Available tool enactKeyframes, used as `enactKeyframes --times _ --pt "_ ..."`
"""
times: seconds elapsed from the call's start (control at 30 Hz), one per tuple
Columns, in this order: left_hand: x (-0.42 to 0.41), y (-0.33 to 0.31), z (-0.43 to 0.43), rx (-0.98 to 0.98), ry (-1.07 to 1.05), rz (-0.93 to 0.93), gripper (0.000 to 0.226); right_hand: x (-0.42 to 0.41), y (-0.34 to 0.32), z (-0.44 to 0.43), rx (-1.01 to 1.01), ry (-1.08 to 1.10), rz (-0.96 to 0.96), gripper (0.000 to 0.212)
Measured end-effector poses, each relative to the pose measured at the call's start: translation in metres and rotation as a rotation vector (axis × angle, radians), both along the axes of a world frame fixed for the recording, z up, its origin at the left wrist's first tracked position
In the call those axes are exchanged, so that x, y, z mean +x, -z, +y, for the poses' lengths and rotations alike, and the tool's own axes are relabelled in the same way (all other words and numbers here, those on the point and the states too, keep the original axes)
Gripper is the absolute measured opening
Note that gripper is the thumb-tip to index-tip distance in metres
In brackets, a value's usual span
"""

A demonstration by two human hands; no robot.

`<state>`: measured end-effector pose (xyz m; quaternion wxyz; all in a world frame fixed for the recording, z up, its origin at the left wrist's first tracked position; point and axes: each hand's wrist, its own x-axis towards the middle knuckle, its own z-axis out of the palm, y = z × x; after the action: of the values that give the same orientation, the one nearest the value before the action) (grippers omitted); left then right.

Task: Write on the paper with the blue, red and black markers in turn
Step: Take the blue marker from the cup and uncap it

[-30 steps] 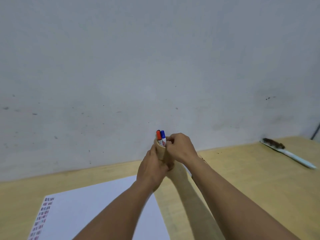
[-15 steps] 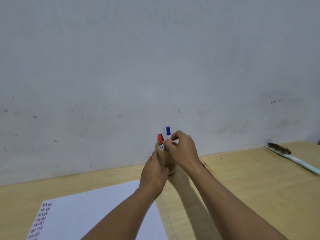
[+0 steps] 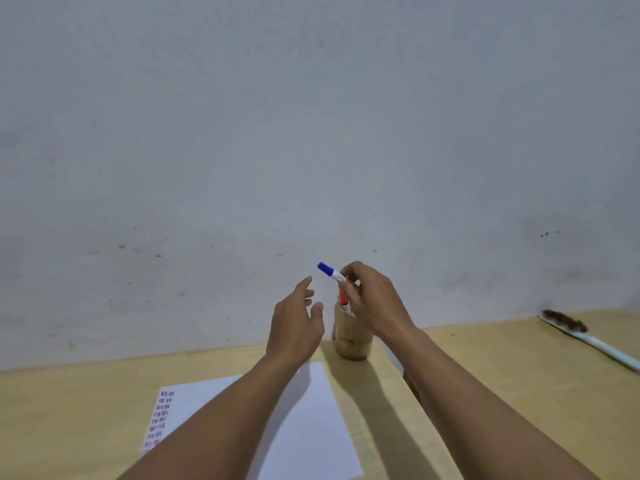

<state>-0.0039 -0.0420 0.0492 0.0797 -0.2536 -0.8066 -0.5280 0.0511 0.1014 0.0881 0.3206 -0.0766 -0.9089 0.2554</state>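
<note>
My right hand [image 3: 375, 299] holds the blue marker [image 3: 329, 271] above the wooden cup [image 3: 351, 336], its blue cap tilted up and to the left. The red marker [image 3: 343, 297] still stands in the cup, partly hidden behind my right fingers. No black marker shows. My left hand [image 3: 294, 325] hovers just left of the cup with fingers spread, touching nothing. The white paper [image 3: 308, 424] lies on the wooden table [image 3: 69, 427] below my arms, with rows of small coloured marks along its left edge.
A long brush with a pale handle [image 3: 588, 341] lies at the far right of the table. A grey wall [image 3: 311, 133] rises right behind the cup. A gap between two table sections [image 3: 410, 386] runs under my right forearm.
My right hand pulled the blue marker up out of the cup and tilted it left. My left hand let go of the cup and opened.
</note>
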Motion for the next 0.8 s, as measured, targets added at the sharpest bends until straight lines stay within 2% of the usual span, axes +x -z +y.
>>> enactKeyframes --times 0.13,0.27,0.4,0.47,0.53,0.63,0.73,0.8 --pt "0.010 -0.029 -0.037 0.048 0.024 0.080 0.047 0.015 -0.014 -0.022 0.127 -0.033 -0.077 0.015" --pt "0.017 -0.045 -0.065 0.029 0.030 0.116 0.022 0.027 -0.024 -0.046 0.147 -0.059 -0.083 0.015" --pt "0.027 -0.057 -0.087 0.056 -0.001 0.099 0.013 0.039 -0.028 -0.071 0.105 -0.032 0.024 0.013" --pt "0.030 -0.061 -0.096 0.104 -0.030 0.070 0.013 0.046 -0.026 -0.091 0.043 0.057 0.120 0.005" --pt "0.032 -0.063 -0.105 0.151 -0.047 0.030 0.013 0.053 -0.024 -0.113 -0.132 0.116 0.160 0.019" --pt "0.030 -0.060 -0.120 0.166 -0.013 -0.043 0.016 0.055 -0.025 -0.141 -0.603 0.051 0.052 0.046" --pt "0.031 -0.058 -0.139 0.118 0.037 -0.081 0.013 0.054 -0.025 -0.159 -1.136 -0.105 0.011 0.038" --pt "0.030 -0.058 -0.153 0.120 0.053 -0.120 0.015 0.051 -0.021 -0.166 -1.268 -0.190 -0.012 0.028"
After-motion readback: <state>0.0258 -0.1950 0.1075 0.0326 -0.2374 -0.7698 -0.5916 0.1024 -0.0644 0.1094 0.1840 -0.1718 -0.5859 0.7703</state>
